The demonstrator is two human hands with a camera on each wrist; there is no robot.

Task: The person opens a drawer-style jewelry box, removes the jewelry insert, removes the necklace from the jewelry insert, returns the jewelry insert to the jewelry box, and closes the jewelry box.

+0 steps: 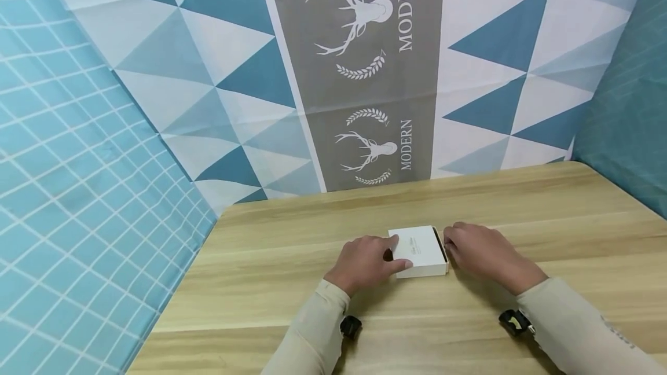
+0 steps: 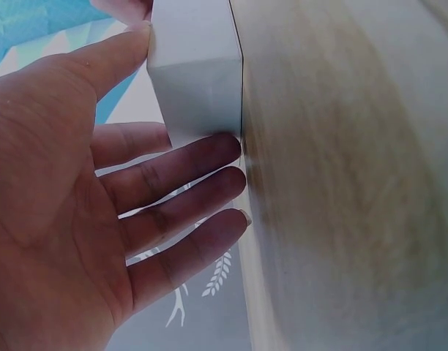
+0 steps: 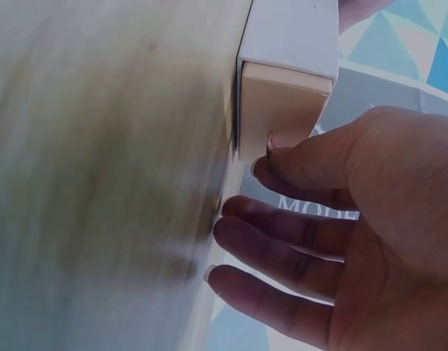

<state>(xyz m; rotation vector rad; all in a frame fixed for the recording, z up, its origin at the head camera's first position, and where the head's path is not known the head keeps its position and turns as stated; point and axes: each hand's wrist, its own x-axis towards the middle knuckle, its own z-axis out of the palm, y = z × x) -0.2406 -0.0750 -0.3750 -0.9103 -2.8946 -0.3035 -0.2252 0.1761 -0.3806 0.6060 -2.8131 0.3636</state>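
A flat white cardboard box (image 1: 419, 247) with small printed lettering on top lies on the wooden table. Its outer sleeve (image 3: 293, 36) encloses a peach inner tray (image 3: 279, 110), whose end sticks out slightly at the right. My left hand (image 1: 365, 262) holds the sleeve's left end between thumb and forefinger, the other fingers extended beside it in the left wrist view. At the tray's end, thumb and forefinger of my right hand (image 1: 479, 250) pinch a small brownish pull tab (image 3: 270, 141); its other fingers are loosely bent. What lies inside the tray is hidden.
The wooden table (image 1: 271, 282) runs back to a wall cloth (image 1: 365, 91) with triangles and deer heads. A light blue checked cloth (image 1: 78, 161) hangs along the left, a teal one (image 1: 630, 120) at the right. Wrist cameras sit under both sleeves.
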